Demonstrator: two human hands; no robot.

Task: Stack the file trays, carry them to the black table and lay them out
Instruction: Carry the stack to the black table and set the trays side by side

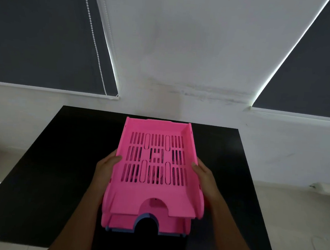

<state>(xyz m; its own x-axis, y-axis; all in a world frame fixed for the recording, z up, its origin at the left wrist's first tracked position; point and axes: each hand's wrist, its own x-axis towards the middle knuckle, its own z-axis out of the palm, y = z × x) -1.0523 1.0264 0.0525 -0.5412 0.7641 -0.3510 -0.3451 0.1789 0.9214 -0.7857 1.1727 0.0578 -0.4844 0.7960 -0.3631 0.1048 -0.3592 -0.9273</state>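
A stack of file trays sits over the middle of the black table (58,165). The top pink tray (152,195) has a slotted floor and a notch in its near edge. Under it a second pink tray (121,223) shows at the front, and a blue tray (147,218) peeks out at the bottom. My left hand (105,166) grips the top tray's left wall with the thumb over the rim. My right hand (205,177) grips its right wall the same way. Whether the stack rests on the table or hovers just above it, I cannot tell.
The table stands against a white wall (185,57) between two windows with dark roller blinds (39,36). A bead chain (95,42) hangs by the left blind. Pale floor (300,224) lies on both sides, with a small white object (327,188) at the right.
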